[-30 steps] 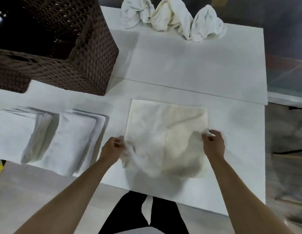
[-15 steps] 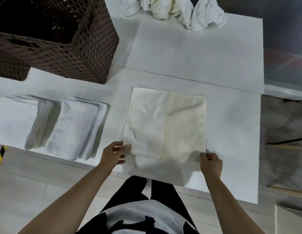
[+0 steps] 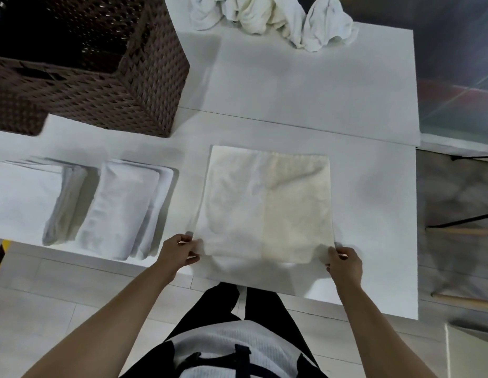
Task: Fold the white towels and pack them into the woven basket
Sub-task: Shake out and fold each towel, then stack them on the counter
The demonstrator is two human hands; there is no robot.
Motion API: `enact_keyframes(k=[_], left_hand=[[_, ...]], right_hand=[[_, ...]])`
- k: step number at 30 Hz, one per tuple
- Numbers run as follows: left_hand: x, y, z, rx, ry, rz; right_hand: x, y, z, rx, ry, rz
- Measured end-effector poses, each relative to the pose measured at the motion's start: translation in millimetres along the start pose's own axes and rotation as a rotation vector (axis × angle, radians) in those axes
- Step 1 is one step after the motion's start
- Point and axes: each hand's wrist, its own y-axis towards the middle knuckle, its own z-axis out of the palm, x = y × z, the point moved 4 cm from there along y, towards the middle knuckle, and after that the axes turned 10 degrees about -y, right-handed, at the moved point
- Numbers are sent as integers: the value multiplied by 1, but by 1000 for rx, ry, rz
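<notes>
Two hands pinch the near corners of the flat square cream-white towel [image 3: 267,205]: left hand [image 3: 177,253] and right hand [image 3: 345,266], right of the brown woven basket [image 3: 106,85].

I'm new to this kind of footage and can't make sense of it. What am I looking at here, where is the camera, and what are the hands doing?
No machine: a person films with a camera worn on the head, looking down. On the white table lies a flat towel; the left hand and right hand each pinch a near corner. Beside it sit two folded towel stacks. Further back stand a brown woven basket and crumpled towels waiting.
</notes>
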Motion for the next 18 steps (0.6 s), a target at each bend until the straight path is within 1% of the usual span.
enact_keyframes(k=[4,6,8,10,12,15,18], left_hand=[[6,1,2,-69,20,-2],[8,0,2,-97,31,-13],[7,-2,3,-79,47,-34],[1,-7,3,-44,87,-30],[-9,-12,6,-32,108,16],[-29,-23,13,-78,11,112],[-49,-32,24,-17,-161,131]], right_hand=[[-4,-11,3,-17,20,37],[-9,-15,3,-51,67,95],[-16,-14,3,-67,97,177],[-20,-12,1,-25,112,224],[-15,-11,-4,41,158,208],[2,-13,-22,53,308,141],[29,-16,-38,97,519,99]])
